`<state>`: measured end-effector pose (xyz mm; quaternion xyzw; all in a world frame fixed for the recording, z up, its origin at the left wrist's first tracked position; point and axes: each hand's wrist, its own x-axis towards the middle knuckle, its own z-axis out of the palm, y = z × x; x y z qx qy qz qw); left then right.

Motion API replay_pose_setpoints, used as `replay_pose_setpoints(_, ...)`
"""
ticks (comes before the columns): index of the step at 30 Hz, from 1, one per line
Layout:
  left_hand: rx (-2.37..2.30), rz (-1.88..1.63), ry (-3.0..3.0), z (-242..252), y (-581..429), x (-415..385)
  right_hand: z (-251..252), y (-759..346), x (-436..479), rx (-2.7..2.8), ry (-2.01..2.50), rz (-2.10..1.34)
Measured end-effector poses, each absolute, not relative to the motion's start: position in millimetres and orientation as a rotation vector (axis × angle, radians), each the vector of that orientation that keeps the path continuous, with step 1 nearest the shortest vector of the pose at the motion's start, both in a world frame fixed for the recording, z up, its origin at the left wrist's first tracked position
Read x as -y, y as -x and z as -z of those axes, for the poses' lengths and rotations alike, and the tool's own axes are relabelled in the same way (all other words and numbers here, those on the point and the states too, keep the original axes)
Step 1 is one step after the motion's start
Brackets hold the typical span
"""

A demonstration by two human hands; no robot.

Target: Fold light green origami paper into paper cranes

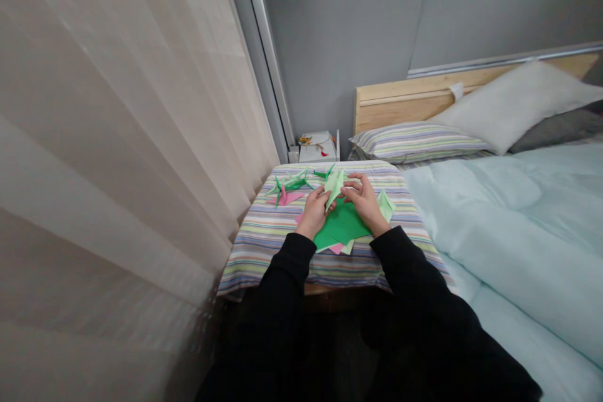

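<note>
A folded piece of light green origami paper (335,186) is held up over the table between my two hands. My left hand (315,208) pinches its lower left edge. At its right edge, the fingers of my right hand (362,196) are curled and touch the paper. Below both hands lie dark green paper sheets (343,226), with pink and light green corners sticking out underneath. Another folded light green paper (385,205) rests just right of my right wrist. Several folded paper cranes, including a dark green one (293,184) and a pink one (285,197), sit to the left.
A striped cloth (264,232) covers the small table. Beyond it stands a white cabinet (316,149) with small colourful items on top. A beige curtain (141,138) hangs close on the left. On the right is a bed with a pale blue quilt (509,220).
</note>
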<state>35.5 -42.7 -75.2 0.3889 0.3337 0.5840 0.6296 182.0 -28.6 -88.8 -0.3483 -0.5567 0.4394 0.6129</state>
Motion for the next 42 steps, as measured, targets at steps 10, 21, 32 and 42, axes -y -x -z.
replay_pose_setpoints(10,-0.755,-1.202,-0.899,66,-34,49,78,-178,43,1.335,0.843,-1.065)
replay_pose_setpoints(21,-0.842,-1.454,-0.795,73,-31,39,78,-178,42,1.294,0.909,-0.887)
replay_pose_setpoints(32,-0.864,-1.532,-1.191,76,-38,43,80,-181,39,1.233,0.992,-0.828)
replay_pose_setpoints(42,-0.871,-1.569,-1.143,80,-37,41,78,-179,41,1.263,0.955,-0.832)
